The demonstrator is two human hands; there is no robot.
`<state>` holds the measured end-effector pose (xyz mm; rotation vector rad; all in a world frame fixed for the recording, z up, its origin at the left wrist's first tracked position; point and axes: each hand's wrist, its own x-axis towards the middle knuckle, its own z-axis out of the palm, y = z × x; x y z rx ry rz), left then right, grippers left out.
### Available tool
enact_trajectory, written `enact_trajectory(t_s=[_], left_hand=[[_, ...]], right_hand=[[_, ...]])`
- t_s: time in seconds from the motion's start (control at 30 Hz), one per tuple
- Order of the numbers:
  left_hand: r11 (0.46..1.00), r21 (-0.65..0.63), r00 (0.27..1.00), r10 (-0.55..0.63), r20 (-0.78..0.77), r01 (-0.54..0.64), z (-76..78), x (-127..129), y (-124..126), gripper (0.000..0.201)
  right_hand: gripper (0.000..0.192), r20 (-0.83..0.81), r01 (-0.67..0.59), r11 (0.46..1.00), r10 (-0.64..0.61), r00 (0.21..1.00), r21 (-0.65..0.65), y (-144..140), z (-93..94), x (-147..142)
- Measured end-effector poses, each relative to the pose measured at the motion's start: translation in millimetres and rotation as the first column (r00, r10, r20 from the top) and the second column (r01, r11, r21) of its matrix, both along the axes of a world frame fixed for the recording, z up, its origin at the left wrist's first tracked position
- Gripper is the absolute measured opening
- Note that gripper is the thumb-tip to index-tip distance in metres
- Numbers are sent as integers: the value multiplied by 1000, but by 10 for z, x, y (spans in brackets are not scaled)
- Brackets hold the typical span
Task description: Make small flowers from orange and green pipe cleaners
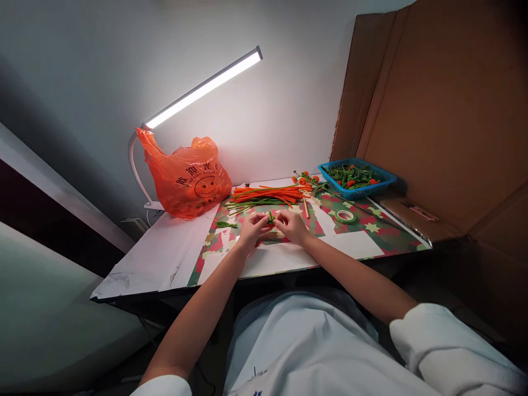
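Observation:
My left hand (251, 229) and my right hand (291, 226) meet over the near part of the table, fingers pinched from both sides on a small bent green pipe cleaner (270, 218). Its lower part is hidden by my fingertips. Just beyond them lies a bundle of orange pipe cleaners (272, 193), with green pipe cleaners (251, 205) along its near side. A small heap of green pieces (226, 224) rests left of my left hand. To the right of my right hand is a roll of green tape (345, 216).
A blue basket (358, 192) at the back right holds green and orange pieces. Orange flowers (304, 180) lie beside it. An orange plastic bag (192, 181) stands back left under a lit lamp (206, 88). A cardboard sheet (445, 110) rises on the right.

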<state>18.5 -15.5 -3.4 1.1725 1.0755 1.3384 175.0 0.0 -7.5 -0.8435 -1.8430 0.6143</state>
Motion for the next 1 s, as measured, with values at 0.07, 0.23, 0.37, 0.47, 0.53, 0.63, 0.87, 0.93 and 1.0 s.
enact_trajectory(t_s=[0.07,0.23,0.37,0.47,0.53,0.63,0.87,0.93,1.0], left_hand=[[1000,2,999,19,35,-19,-12,-2,13,45],[999,45,996,14,93,-18,-4,12,7,41],[996,90,998,-3,71,-4,9,31,-12,34],[992,120,999,-30,-20,32,8,43,-24,31],[985,160,993,-42,-111,60,6,44,-30,31],[971,231,979,-19,-203,67,2,30,-31,33],[913,407,954,101,-284,25,7,29,-31,29],[886,464,940,149,-306,11,15,46,-43,26],[865,502,922,193,-335,2,24,60,-57,23]], right_hand=[[21,14,26,998,-26,1000,59,-16,-2,-3],[15,-29,69,994,-67,997,82,-8,-38,-30],[15,-117,31,994,-44,992,-109,25,-58,-45],[21,-190,-17,972,-29,981,-236,49,-66,-45],[22,-205,-24,966,-29,978,-256,51,-60,-36],[21,-173,-8,975,-31,984,-222,38,-36,-16],[29,-293,-178,916,71,954,-359,108,-45,-23],[34,-339,-233,884,92,936,-406,136,-55,-35],[38,-356,-254,867,97,930,-429,151,-60,-44]])
